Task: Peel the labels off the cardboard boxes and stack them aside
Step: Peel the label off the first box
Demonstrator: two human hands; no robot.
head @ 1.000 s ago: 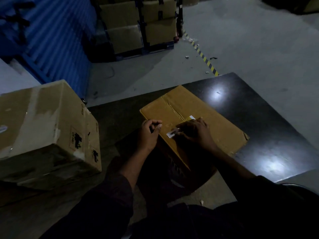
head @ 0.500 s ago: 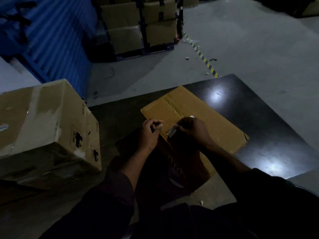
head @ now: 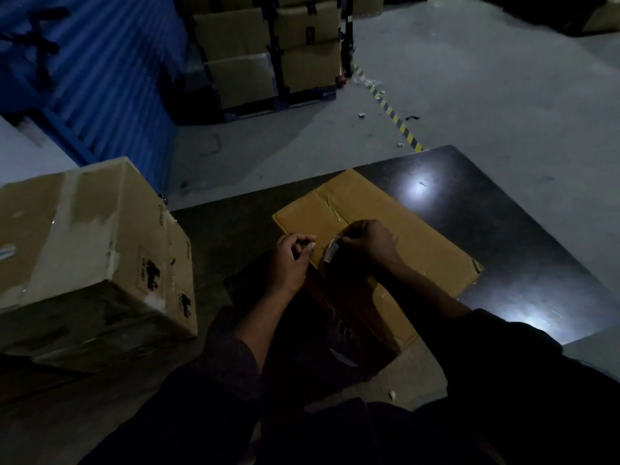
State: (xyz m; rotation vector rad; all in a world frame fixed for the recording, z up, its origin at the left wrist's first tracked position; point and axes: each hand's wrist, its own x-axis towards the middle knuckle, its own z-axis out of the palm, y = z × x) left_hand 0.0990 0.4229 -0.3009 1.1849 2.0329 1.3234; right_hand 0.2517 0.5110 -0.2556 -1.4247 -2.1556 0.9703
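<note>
A brown cardboard box point(head: 409, 236) lies on a dark glossy sheet point(head: 523, 236) in front of me. My right hand point(head: 369, 241) pinches a small pale label strip point(head: 332, 251) that stands lifted off the box top near its taped seam. My left hand point(head: 290, 260) rests with curled fingers at the box's near left edge; whether it holds anything is unclear in the dim light. A bigger taped cardboard box point(head: 84, 243) with black printed marks sits to my left.
Strapped stacks of cardboard cartons point(head: 268, 52) stand on a pallet at the back. A blue corrugated wall point(head: 100, 72) runs along the left. A yellow-black floor stripe point(head: 392, 112) crosses the grey concrete floor, with small scraps of litter near it.
My right hand has pulled the label strip up from flat on the box to standing lifted. My left hand has stayed in place.
</note>
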